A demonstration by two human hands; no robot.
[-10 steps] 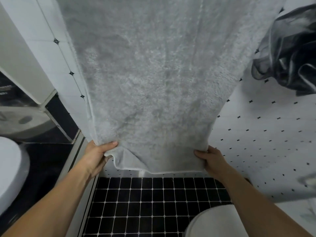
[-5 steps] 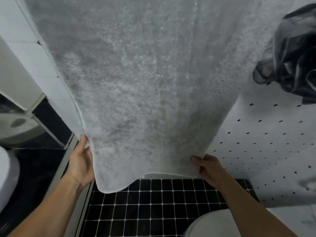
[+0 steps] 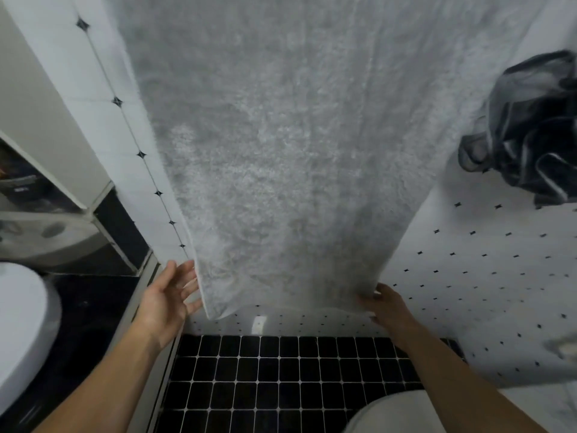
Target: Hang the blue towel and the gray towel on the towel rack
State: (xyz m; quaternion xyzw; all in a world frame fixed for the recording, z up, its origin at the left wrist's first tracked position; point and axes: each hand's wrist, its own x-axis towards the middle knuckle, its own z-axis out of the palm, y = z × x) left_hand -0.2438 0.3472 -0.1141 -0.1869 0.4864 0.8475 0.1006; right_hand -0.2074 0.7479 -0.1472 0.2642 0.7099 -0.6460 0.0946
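Note:
The gray towel hangs down the white tiled wall and fills the middle of the head view; its top and the rack are out of frame. My left hand is beside the towel's lower left corner, fingers spread, holding nothing. My right hand has its fingers on the towel's lower right corner, pinching the hem. No blue towel is in view.
A dark mesh bath sponge hangs on the wall to the right. A white toilet stands at the left. Black floor tiles lie below, with a white rounded object at the bottom edge.
My left hand has let go of the towel's lower left corner and opened beside it. The towel now hangs straighter. My right hand stays at the right corner.

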